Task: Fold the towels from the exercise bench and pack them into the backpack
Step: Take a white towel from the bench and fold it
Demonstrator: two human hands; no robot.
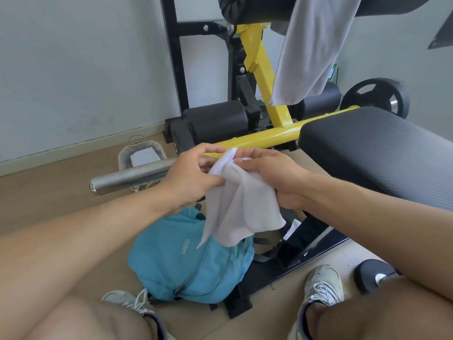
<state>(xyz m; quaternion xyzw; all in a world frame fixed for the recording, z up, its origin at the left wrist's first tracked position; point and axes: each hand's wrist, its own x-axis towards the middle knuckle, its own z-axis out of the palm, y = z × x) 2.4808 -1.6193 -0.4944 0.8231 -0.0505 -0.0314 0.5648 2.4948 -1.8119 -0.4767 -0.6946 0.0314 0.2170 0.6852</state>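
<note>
A small white towel [241,204] hangs in the air above a blue backpack [186,261] that lies on the floor between my feet. My left hand [193,177] pinches the towel's upper left edge. My right hand [272,177] grips its upper right side, the cloth bunched under the fingers. A second, longer white towel [311,50] hangs over the black padded top of the exercise bench. The bench's black seat pad [382,148] is at the right.
The bench's yellow frame [264,136] and a steel bar [130,175] run just behind my hands. A weight plate [377,96] leans at the back right, a shoe [142,155] sits by the wall, and another weight [375,276] lies by my right foot.
</note>
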